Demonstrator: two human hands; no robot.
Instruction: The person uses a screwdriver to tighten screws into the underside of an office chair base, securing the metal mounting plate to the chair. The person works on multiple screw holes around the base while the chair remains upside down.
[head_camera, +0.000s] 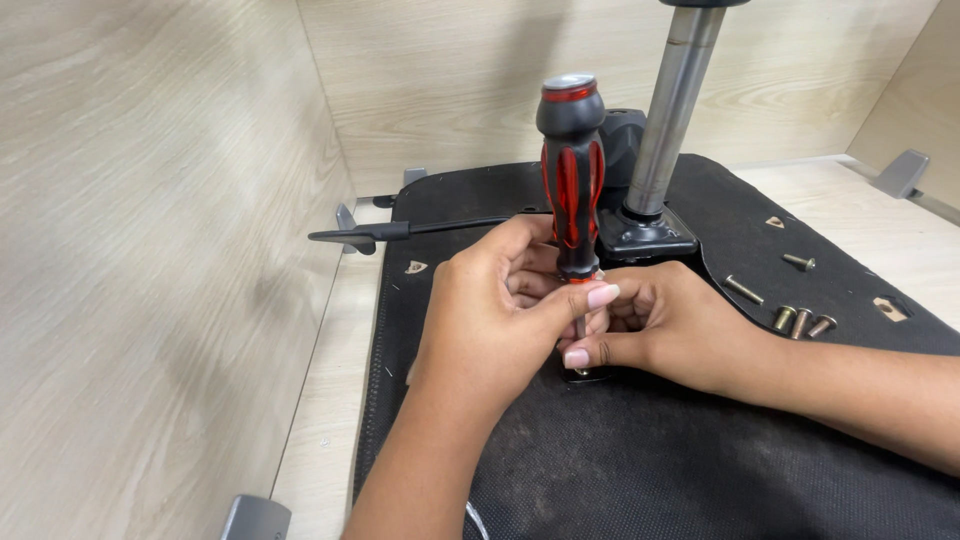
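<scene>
A: Head view: where's the screwdriver (571, 170)?
B: Upright, near the middle of the black seat underside (650, 460). Left hand (490, 310) fingers curled around the lower handle, thumb across the shaft. Right hand (665, 325) pinches the shaft at the tip.
A: Counts?
B: One screwdriver, five loose bolts (800, 320) toward the right edge, one metal column (672, 110) behind, one lever (400, 232) off the left edge.

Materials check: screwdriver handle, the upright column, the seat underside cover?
Screwdriver handle: looks like moulded plastic, black with glossy red inserts, possibly rubbery grip. Upright column: metal, brushed silver sheen with reflections. Seat underside cover: black woven-looking fabric, matte, dusty.
</scene>
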